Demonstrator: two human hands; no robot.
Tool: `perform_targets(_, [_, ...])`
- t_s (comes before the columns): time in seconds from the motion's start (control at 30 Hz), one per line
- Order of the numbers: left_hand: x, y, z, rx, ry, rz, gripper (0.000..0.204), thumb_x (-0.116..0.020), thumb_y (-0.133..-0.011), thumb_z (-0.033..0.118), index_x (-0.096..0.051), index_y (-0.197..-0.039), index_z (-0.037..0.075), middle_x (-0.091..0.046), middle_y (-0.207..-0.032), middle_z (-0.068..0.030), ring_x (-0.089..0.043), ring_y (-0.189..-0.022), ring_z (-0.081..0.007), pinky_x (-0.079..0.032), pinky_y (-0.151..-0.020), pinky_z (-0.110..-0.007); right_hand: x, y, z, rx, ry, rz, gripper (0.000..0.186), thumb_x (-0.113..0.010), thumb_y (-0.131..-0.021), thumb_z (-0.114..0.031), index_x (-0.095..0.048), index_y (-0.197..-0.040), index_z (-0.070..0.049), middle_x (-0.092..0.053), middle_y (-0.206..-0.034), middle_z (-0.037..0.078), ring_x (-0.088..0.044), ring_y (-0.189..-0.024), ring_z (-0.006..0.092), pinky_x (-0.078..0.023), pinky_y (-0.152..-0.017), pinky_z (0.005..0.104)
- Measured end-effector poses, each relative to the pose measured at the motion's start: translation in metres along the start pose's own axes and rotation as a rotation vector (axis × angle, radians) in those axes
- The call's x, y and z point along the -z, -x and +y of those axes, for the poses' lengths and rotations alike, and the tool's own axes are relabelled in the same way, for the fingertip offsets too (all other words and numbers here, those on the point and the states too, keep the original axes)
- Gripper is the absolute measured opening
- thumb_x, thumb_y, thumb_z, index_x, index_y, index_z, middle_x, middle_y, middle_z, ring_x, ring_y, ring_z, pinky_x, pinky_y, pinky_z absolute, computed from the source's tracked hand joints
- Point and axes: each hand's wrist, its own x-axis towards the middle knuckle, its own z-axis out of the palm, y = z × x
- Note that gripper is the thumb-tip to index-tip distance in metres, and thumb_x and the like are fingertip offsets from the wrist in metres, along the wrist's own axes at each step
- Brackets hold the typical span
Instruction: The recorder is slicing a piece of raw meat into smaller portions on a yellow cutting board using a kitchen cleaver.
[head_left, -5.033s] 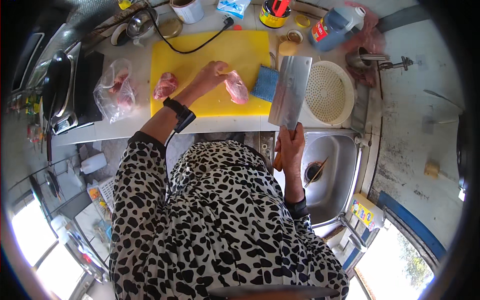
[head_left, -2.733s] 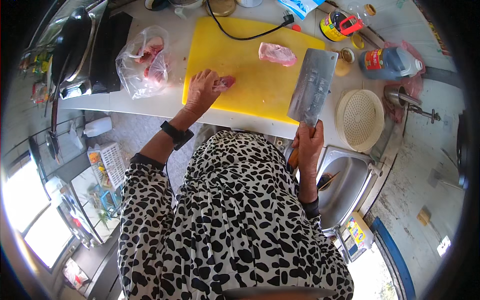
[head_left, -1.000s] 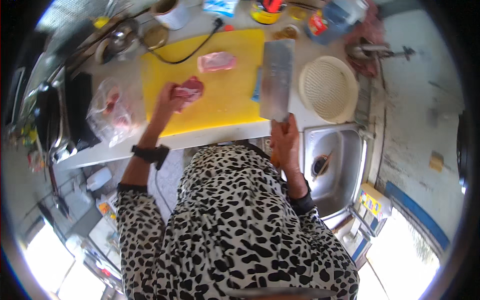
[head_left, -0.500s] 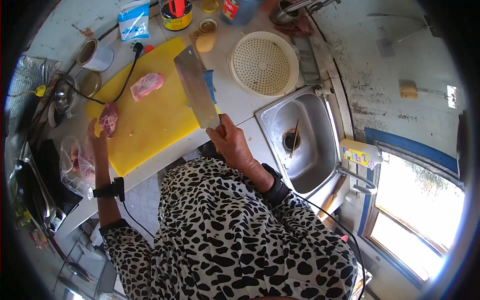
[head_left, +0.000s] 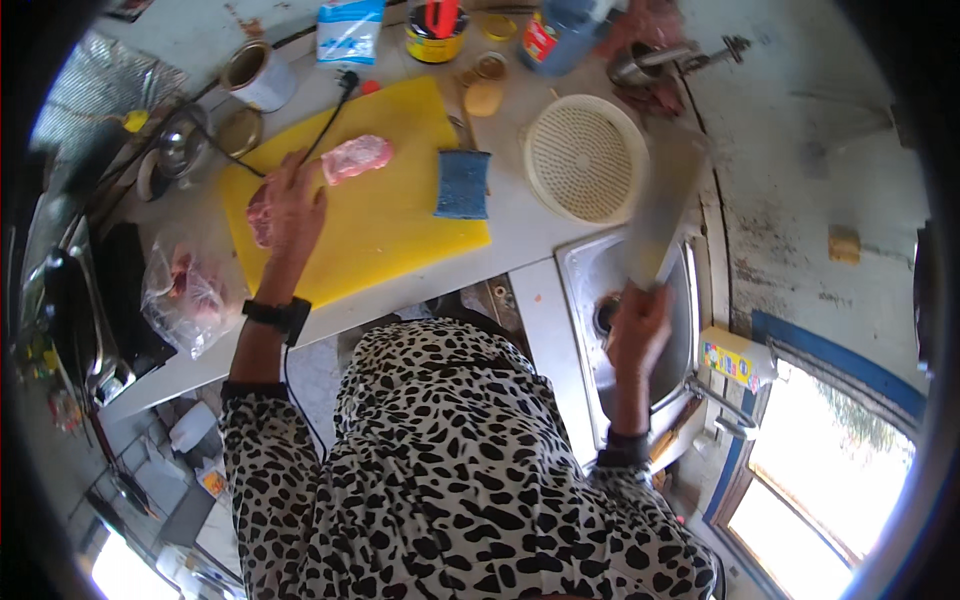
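Note:
My left hand (head_left: 293, 210) is over the left part of the yellow cutting board (head_left: 370, 240), fingers stretched out. It partly covers a dark red piece of meat (head_left: 258, 218); whether it presses on the meat is hard to tell. A paler pink piece of meat (head_left: 357, 158) lies just beyond the fingers. A black cord with a plug (head_left: 346, 82) runs across the board beside them. Over the sink (head_left: 625, 398), my right hand (head_left: 640, 328) grips the handle of a cleaver (head_left: 668, 205), its wide blade pointing up and away, blurred by motion.
A blue cloth-like pad (head_left: 463, 184) lies on the board's right side. Behind it stand a white colander (head_left: 588, 160), a blue container (head_left: 556, 38), a yellow can (head_left: 436, 45) and a white tin (head_left: 258, 78). A plastic bag with meat (head_left: 188, 295) sits left of the board.
My right hand has carried the cleaver rightward from the board to over the sink, uncovering the blue pad. My left hand has moved from the dark meat's left side to over it. The view has shifted.

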Motion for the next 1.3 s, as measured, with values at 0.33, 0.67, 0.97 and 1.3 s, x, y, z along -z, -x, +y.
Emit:
perform_targets(0.33, [-0.047, -0.064, 0.026, -0.144, 0.016, -0.17, 0.049, -0.077, -0.078, 0.02, -0.058, -0.123, 0.013, -0.059, -0.129, -0.0095, -0.054, -0.126, -0.0309, -0.039, -0.099, -0.051, 0.04, 0.001, 0.013, -0.135, -0.214, -0.026, 0.036, -0.061, -0.097, -0.006, -0.049, -0.13, 0.0, -0.051, -0.068, -0.001, -0.047, -0.055, 0.0057, -0.037, -0.047, 0.0221])
perform_targets(0.67, [-0.026, -0.066, 0.032, 0.017, 0.06, -0.479, 0.027, -0.074, -0.08, 0.026, -0.068, -0.101, 0.01, -0.068, -0.093, -0.0128, -0.066, -0.094, -0.035, -0.046, -0.088, -0.051, -0.059, 0.025, -0.029, -0.113, -0.424, -0.431, 0.013, -0.06, -0.097, -0.004, -0.052, -0.107, -0.003, -0.051, -0.064, -0.001, -0.045, -0.05, 0.0049, -0.037, -0.044, 0.0231])
perform_targets(0.97, [0.024, 0.022, 0.037, 0.114, 0.05, -0.391, 0.057, -0.075, -0.082, 0.033, -0.057, -0.13, 0.008, -0.06, -0.127, -0.0158, -0.055, -0.122, -0.0359, -0.04, -0.101, -0.053, -0.105, 0.025, -0.067, -0.012, -0.241, -0.756, 0.025, -0.062, -0.097, -0.006, -0.054, -0.12, -0.002, -0.053, -0.063, -0.002, -0.045, -0.054, 0.0046, -0.041, -0.051, 0.0237])
perform_targets(1.3, [0.008, 0.082, 0.032, 0.713, 0.446, -0.111, 0.055, -0.076, -0.083, 0.024, -0.056, -0.131, 0.006, -0.062, -0.119, -0.0176, -0.06, -0.112, -0.0369, -0.049, -0.093, -0.045, -0.143, 0.031, -0.075, 0.176, -0.015, -0.952, 0.035, -0.067, -0.094, -0.01, -0.055, -0.126, -0.003, -0.051, -0.063, 0.0, -0.045, -0.059, 0.0063, -0.042, -0.058, 0.0241])
